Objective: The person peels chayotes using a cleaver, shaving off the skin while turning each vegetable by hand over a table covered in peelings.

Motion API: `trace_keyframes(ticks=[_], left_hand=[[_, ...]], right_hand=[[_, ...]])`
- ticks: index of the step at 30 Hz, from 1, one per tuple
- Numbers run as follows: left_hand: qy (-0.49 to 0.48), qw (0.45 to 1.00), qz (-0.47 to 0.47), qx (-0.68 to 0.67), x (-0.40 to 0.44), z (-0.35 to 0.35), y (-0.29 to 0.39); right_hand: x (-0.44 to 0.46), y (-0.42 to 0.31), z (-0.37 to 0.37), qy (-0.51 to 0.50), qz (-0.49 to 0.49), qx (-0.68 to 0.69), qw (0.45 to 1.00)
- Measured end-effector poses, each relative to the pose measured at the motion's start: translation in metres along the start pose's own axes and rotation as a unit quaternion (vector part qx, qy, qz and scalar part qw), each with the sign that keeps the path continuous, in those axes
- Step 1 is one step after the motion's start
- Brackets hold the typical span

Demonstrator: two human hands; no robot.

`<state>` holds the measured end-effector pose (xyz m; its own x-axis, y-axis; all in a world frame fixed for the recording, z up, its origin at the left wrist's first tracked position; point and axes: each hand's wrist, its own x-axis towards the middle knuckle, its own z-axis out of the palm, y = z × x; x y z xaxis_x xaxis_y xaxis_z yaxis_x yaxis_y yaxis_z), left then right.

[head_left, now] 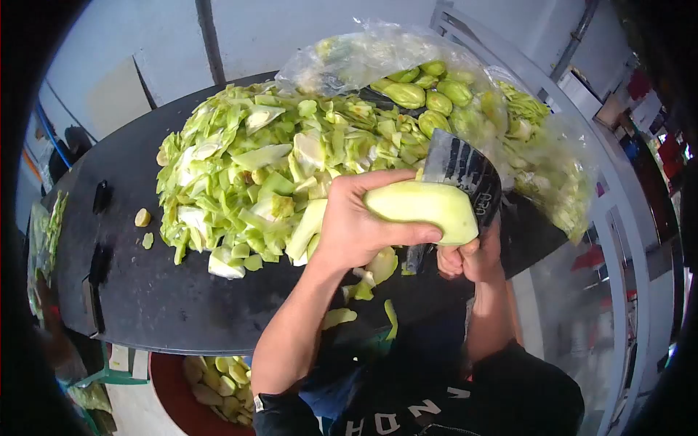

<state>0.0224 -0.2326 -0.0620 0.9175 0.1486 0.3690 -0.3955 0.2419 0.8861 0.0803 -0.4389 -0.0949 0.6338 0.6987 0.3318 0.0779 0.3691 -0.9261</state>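
My left hand (356, 221) is wrapped around a long, curved, pale-green peeled fruit (425, 207) and holds it level above the table. Closed in a fist at the fruit's right end is my right hand (472, 258), gripping a knife (465, 171) with a broad dark blade. The blade stands behind the fruit, close against its far side, and pale letters show on it. Fingers cover the knife's handle. Just beyond my left hand lies a large heap of green and white peelings (254, 167).
Whole green fruits (436, 94) lie in a clear plastic bag (327, 65) at the back of the black table (174, 298). Another bag of peelings (549, 174) is at right. A red tub (171, 385) with pale pieces stands below. A grey railing (582, 116) runs along the right.
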Motion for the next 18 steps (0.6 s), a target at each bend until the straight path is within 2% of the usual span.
trace_keyframes(ticks=[3,5,7,8,9,11,12,13,14,15,17,18], left_hand=[[-0.044,0.999,-0.010,-0.007,-0.003,0.007,0.000],[0.030,0.995,0.023,-0.091,-0.008,0.020,-0.011],[0.015,0.996,0.016,-0.090,-0.008,0.017,-0.006],[-0.025,0.999,0.010,-0.047,-0.008,0.012,-0.004],[-0.067,0.998,0.003,-0.004,-0.006,0.010,-0.002],[-0.061,0.998,0.001,0.002,-0.010,0.016,-0.011],[-0.002,0.996,0.010,-0.092,-0.013,0.024,-0.021],[0.060,0.980,0.019,-0.187,-0.013,0.029,-0.025],[0.051,0.979,0.019,-0.197,-0.012,0.029,-0.025],[0.050,0.979,0.021,-0.196,-0.011,0.025,-0.022],[-0.044,0.999,-0.005,-0.017,-0.009,0.014,-0.014],[-0.044,0.999,-0.007,-0.017,-0.011,0.016,-0.014]], right_hand=[[-0.007,-0.006,0.007,0.043,0.000,-0.002,0.999],[-0.014,0.006,0.004,0.024,-0.036,0.029,0.999],[-0.017,-0.003,0.008,0.031,-0.023,0.000,0.999],[-0.019,-0.017,0.008,0.049,0.032,-0.018,0.998],[-0.020,-0.018,0.006,0.053,0.028,-0.019,0.998],[-0.023,-0.017,0.002,0.071,0.057,-0.057,0.994],[-0.021,-0.008,0.017,0.084,-0.026,-0.020,0.996],[-0.020,-0.005,0.024,0.073,-0.058,-0.027,0.995],[-0.020,-0.008,0.019,0.056,-0.024,-0.030,0.998],[-0.021,-0.013,0.012,0.038,0.011,-0.030,0.999],[-0.017,-0.024,0.001,0.015,0.038,-0.047,0.998],[-0.018,-0.026,-0.001,-0.004,0.067,-0.064,0.996]])
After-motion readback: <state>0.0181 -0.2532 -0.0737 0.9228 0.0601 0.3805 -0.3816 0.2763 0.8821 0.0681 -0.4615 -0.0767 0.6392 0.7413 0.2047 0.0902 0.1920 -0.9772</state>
